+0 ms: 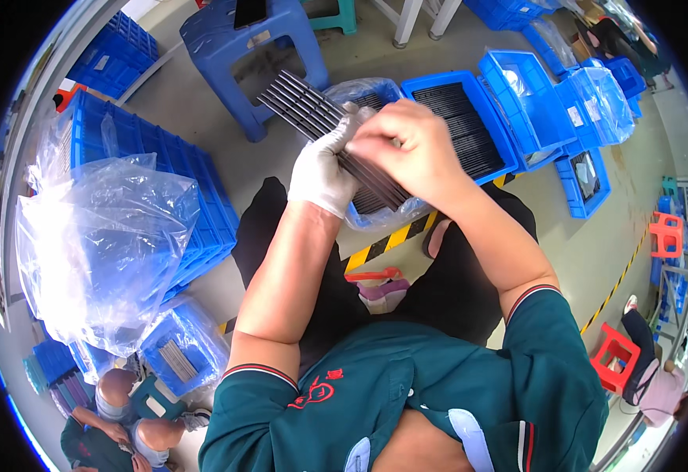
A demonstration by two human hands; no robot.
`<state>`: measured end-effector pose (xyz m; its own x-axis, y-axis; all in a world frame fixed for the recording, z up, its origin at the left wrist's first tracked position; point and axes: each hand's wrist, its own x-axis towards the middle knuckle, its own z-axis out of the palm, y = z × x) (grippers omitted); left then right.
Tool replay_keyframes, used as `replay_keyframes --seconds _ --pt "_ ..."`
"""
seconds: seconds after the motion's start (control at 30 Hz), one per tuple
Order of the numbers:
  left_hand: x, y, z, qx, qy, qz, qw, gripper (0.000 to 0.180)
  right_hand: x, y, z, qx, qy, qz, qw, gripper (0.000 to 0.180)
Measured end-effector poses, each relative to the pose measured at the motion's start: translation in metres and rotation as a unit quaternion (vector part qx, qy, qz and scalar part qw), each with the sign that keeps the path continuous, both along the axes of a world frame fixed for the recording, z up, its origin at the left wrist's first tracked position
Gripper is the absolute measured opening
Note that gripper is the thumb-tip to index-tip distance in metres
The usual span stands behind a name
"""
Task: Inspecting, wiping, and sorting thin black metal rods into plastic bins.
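Rods: a bundle of slim, straight, dark grey rods [300, 104] slants from upper left to lower right, above a plastic-lined blue crate [371, 85].
Left hand: the white-gloved left hand [322, 171] is wrapped around the bundle, thumb on top, pressing the rods together.
Right hand: the ungloved right hand [416, 145] is at the bundle, fingers bent; blur leaves me unable to tell whether it pinches a rod.
Neighbouring crate: a blue rectangular plastic crate [498, 130], filled with dark rods in rows, stands just right of the lined one.
Stool: a blue plastic stool [212, 39] stands beyond the bundle's upper-left end.
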<state>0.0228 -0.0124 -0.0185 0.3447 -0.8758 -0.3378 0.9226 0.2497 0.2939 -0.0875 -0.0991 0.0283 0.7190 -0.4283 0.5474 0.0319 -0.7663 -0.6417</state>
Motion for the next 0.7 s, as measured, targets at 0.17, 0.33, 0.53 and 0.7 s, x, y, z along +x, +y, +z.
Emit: replay_keyframes --seconds 0.17,0.33,0.53,0.7 --pt "0.0 0.002 0.012 0.006 0.023 -0.007 1.0 0.015 -0.018 -0.013 0.021 0.082 0.024 -0.038 0.996 0.011" --pt "0.003 -0.007 0.005 -0.075 0.048 -0.017 0.996 0.016 -0.056 -0.024 0.025 0.128 0.03 -0.08 0.988 0.008" --pt "-0.012 -0.04 -0.005 -0.063 0.015 -0.074 0.995 0.014 -0.128 -0.023 0.005 0.223 -0.007 -0.146 0.964 0.007" --pt "-0.027 -0.063 -0.049 0.124 -0.02 -0.174 0.977 0.016 -0.173 0.008 -0.025 0.262 0.042 -0.124 0.956 0.007"
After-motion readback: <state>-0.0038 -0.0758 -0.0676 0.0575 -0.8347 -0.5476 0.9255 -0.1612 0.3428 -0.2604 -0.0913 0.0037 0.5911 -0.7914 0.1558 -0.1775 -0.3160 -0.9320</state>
